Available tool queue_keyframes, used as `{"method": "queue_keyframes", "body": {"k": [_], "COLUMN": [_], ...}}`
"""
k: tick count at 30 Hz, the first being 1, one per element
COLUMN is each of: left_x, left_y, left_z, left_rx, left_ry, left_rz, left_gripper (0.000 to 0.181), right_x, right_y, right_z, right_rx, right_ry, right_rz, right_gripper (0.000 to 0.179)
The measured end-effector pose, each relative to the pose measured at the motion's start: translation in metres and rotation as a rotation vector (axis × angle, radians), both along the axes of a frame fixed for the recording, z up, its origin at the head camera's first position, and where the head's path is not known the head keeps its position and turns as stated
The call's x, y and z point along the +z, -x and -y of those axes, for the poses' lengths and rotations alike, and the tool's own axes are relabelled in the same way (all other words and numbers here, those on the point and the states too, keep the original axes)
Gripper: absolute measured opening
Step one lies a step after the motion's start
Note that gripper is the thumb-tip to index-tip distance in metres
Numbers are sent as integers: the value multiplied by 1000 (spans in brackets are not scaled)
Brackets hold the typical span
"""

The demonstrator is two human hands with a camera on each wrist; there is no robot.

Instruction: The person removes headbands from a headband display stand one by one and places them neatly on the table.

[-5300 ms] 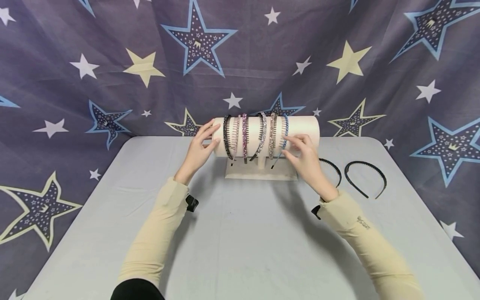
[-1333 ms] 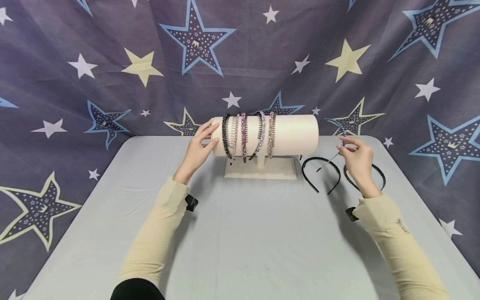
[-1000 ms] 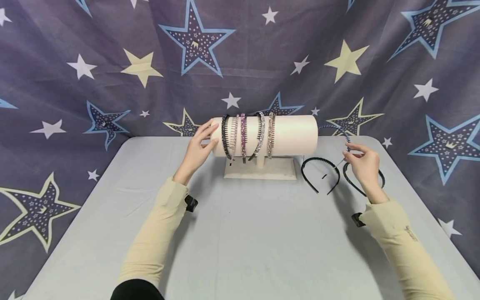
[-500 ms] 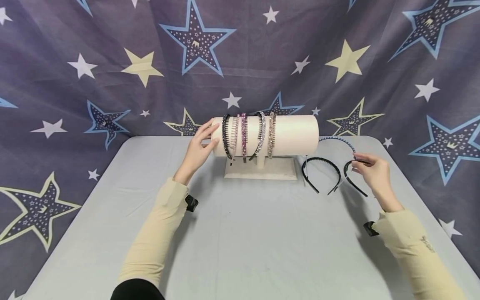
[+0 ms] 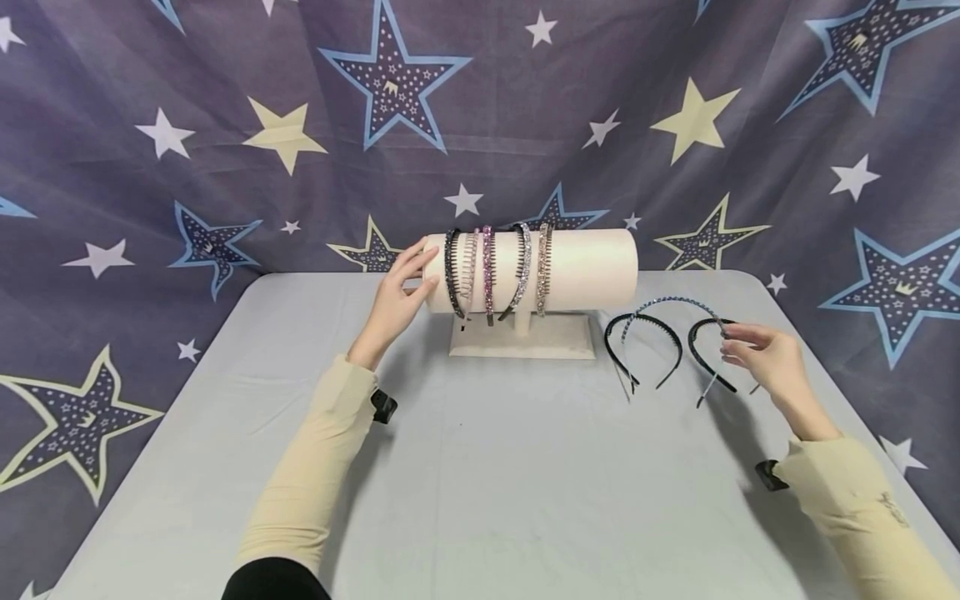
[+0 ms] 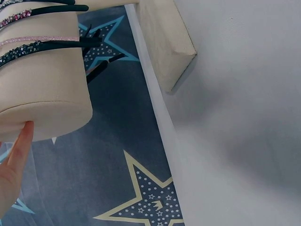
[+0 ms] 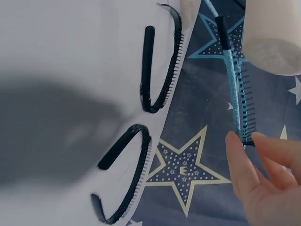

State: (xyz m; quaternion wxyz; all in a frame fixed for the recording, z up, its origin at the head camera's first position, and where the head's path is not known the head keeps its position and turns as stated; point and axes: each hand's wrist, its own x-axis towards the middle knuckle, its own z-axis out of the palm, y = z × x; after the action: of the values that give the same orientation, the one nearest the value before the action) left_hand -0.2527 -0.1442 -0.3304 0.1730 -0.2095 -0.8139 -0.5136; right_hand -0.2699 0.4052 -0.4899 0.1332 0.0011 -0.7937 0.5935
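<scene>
My right hand [image 5: 776,362] pinches a thin blue headband [image 5: 671,299] near one side, holding it over the right part of the table. In the right wrist view, thumb and fingers close on the comb-toothed headband [image 7: 233,89]. My left hand [image 5: 396,307] touches the left end of a cream padded roll [image 5: 592,268] on a display stand. A finger [image 6: 21,148] lies straight against the roll's end face in the left wrist view. Several jewelled headbands circle the roll, including a black one [image 5: 451,275], a pink-purple one [image 5: 489,275] and a brownish one [image 5: 543,271].
Two black headbands, a left one [image 5: 672,333] and a right one [image 5: 701,360], lie on the table beneath and behind the blue one. The stand's flat base [image 5: 487,340] sits at the back of the grey table [image 5: 480,483], before a star-patterned cloth [image 5: 525,117].
The blue headband has come off the roll's right end. My right hand has carried it right and lower, towards the black headbands. The left hand stays at the roll's end.
</scene>
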Motion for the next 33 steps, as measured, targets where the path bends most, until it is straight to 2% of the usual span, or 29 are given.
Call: {"method": "queue_keyframes", "body": {"k": [10, 18, 27, 29, 33], "left_x": [0, -1, -1, -2, -13], "left_y": [0, 1, 1, 2, 13], "left_z": [0, 0, 0, 1, 5], "left_rx": [-13, -8, 7, 0, -9], "left_ry": [-5, -10, 0, -6, -20], "left_rz": [1, 4, 11, 12, 16], "left_gripper": [38, 38, 38, 39, 39], "right_x": [-3, 3, 5, 5, 4], "right_y": [-25, -47, -66, -71, -78], "right_z": [-25, -44, -57, -59, -64], "right_rx": [38, 133, 172, 171, 164], "right_ry": [-58, 118, 144, 127, 76], "right_rz": [59, 149, 174, 189, 215], "right_gripper": [33, 30, 23, 23, 22]}}
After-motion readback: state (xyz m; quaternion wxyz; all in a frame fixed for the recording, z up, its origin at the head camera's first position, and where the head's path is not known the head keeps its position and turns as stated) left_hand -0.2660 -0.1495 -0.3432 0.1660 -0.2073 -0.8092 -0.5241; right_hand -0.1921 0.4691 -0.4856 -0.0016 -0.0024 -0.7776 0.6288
